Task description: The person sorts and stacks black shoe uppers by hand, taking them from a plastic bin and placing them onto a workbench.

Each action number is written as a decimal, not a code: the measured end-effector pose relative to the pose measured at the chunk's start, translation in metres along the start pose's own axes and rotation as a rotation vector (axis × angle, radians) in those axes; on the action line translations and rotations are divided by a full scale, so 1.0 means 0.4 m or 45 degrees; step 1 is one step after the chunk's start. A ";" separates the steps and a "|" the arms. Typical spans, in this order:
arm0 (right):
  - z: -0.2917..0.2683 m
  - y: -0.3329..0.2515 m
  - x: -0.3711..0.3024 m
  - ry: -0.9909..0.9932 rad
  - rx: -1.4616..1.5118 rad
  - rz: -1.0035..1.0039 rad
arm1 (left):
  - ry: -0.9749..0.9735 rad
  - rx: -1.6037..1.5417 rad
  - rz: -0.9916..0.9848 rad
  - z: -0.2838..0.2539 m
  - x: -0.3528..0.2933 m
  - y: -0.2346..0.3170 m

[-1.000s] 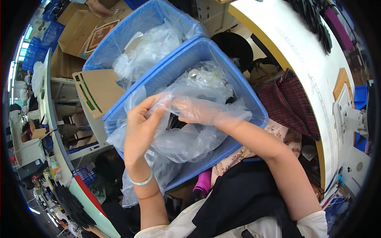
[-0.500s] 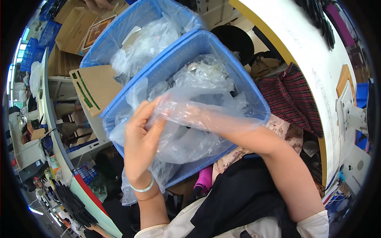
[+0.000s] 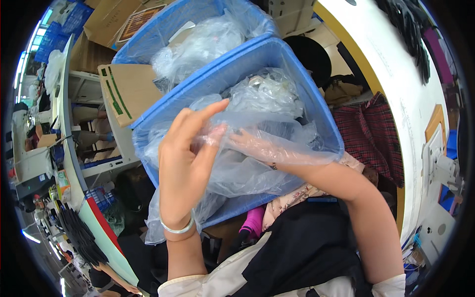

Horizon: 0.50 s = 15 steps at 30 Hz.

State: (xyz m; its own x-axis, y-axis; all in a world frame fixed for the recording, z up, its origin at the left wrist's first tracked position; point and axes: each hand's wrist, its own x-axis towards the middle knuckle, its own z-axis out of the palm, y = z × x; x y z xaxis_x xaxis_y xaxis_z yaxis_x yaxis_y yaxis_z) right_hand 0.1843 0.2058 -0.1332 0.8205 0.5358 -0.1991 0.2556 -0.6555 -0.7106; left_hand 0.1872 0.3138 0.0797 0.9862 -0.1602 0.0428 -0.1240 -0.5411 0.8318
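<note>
A clear plastic bag (image 3: 302,151) is drawn over my right hand (image 3: 250,142) and wrist like a sleeve. Through the film, the right hand's fingers look stretched out and apart, pointing left. My left hand (image 3: 185,158), with a bangle on its wrist, holds the bag's left end by the thumb; its index finger is raised off the film. Both hands are above the nearer blue bin (image 3: 324,119), which has a clear liner and is heaped with crumpled clear plastic (image 3: 264,96).
A second blue bin (image 3: 269,24) with more plastic adjoins at the back. Left of the bins are a cardboard piece (image 3: 129,91) and cardboard boxes (image 3: 106,20). A white table (image 3: 391,64) with a yellow edge and a plaid cloth (image 3: 368,138) lie right. A black round stool (image 3: 307,59) stands behind.
My left index finger has lifted and straightened away from the plastic. The right hand has shifted slightly within the bag, its fingers showing more plainly. The whole view has shifted a little.
</note>
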 end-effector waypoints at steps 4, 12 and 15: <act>0.013 0.019 0.014 0.010 -0.199 0.016 | 0.076 -0.105 -0.115 -0.019 0.013 -0.001; 0.010 0.085 0.058 -0.082 -0.769 -0.543 | 0.456 -0.493 0.072 -0.019 0.115 -0.189; 0.018 0.020 0.055 -0.210 -0.894 -0.567 | 0.531 0.139 -0.246 0.067 0.132 -0.547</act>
State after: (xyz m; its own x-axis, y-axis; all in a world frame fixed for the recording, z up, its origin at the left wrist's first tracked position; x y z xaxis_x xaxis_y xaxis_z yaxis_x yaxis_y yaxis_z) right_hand 0.2009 0.2160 -0.1482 0.4969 0.8573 -0.1348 0.8400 -0.5142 -0.1733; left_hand 0.2637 0.4015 -0.1151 0.9496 0.2850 0.1305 0.0770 -0.6154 0.7844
